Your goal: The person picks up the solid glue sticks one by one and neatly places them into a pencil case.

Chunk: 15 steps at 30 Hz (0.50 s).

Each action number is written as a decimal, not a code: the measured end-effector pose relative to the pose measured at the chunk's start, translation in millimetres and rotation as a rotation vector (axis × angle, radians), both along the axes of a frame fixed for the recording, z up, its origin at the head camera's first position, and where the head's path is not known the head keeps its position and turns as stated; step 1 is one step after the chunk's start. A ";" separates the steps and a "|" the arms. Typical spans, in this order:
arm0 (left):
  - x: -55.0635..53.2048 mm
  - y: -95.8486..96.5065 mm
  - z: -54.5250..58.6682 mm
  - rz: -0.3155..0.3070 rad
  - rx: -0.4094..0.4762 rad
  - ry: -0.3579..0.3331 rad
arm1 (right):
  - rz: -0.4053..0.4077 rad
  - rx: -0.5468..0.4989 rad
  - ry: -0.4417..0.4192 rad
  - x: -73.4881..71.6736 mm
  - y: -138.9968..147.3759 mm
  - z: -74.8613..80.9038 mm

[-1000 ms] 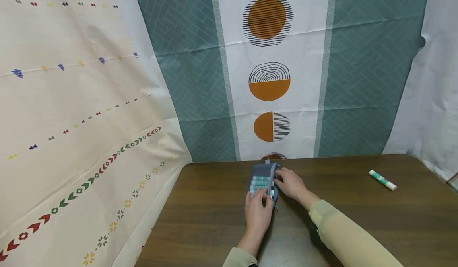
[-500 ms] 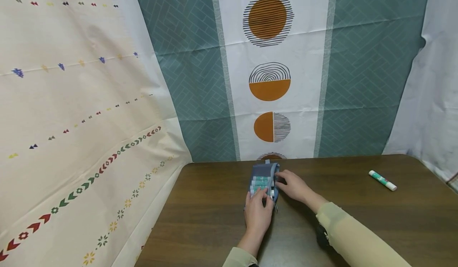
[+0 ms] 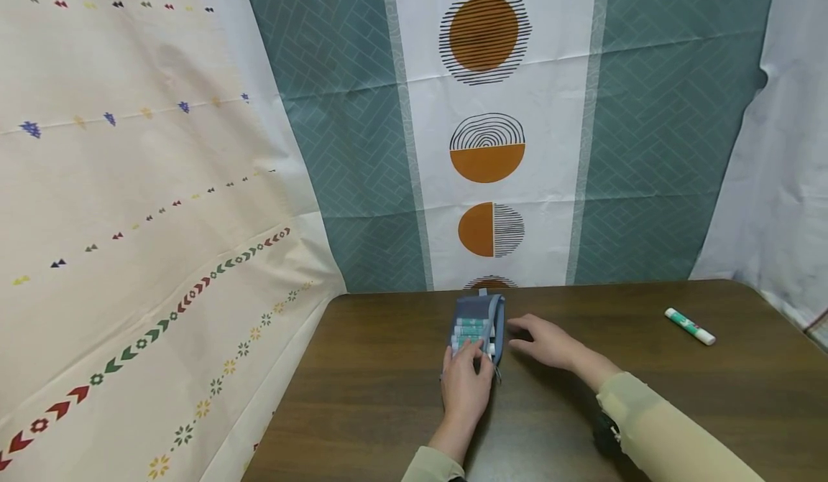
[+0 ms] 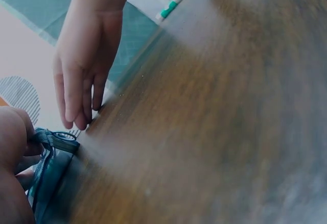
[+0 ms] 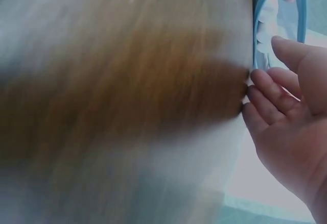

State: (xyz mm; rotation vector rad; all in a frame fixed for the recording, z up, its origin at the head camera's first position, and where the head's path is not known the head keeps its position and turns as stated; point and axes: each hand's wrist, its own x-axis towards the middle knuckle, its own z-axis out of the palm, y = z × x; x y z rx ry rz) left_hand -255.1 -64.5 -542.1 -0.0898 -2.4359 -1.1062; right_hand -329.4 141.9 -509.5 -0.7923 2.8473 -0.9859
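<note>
A blue-grey zip pouch (image 3: 471,307) lies near the table's far edge, its right side unzipped. Through its front show several white tubes (image 3: 471,331) with green labels, stacked across it. My left hand (image 3: 467,385) holds the pouch's near end; in the left wrist view the thumb and fingers grip around its edge by the zipper (image 4: 45,165). To the right of the opening is my right hand (image 3: 546,342), fingers loosely bent and holding nothing. The right wrist view has its fingertips just off the pouch's gaping side (image 5: 263,4), with white tube ends visible within.
One more white-and-green tube (image 3: 690,326), like a glue stick, lies alone at the right of the brown wooden table (image 3: 362,396). Patterned cloth (image 3: 362,144) hangs behind the table, and cream cloth (image 3: 149,202) drapes along its left side.
My right hand has drawn back to the right, from the pouch's open side to a short gap away from it. My left hand and the pouch have stayed put.
</note>
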 end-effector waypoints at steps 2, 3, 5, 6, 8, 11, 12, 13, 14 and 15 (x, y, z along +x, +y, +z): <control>-0.2 0.1 0.2 -0.002 -0.005 0.005 | 0.007 0.018 -0.004 2.3 4.6 1.6; 0.0 0.2 0.4 -0.002 -0.009 0.008 | 0.010 0.024 -0.008 3.3 7.1 2.4; 0.2 0.4 1.0 -0.002 -0.015 0.014 | 0.010 0.026 -0.025 4.8 12.0 3.2; 0.4 0.5 1.3 -0.002 -0.018 0.015 | 0.008 0.028 -0.033 5.4 14.5 3.2; 0.6 0.7 1.4 -0.001 -0.024 0.020 | 0.005 0.036 -0.040 6.9 19.6 3.3; 0.7 1.0 1.2 -0.002 -0.026 0.030 | -0.007 0.040 -0.044 9.9 26.9 3.4; 0.7 1.1 0.9 -0.003 -0.026 0.035 | -0.008 0.044 -0.038 11.3 29.5 3.8; 0.7 1.2 0.8 -0.004 -0.024 0.039 | -0.009 0.048 -0.030 12.8 32.2 4.6; 0.6 1.2 0.7 -0.006 -0.022 0.040 | -0.011 0.051 -0.023 14.5 34.9 5.6; 0.5 1.2 0.6 -0.008 -0.019 0.042 | -0.014 0.051 -0.018 16.2 37.8 6.6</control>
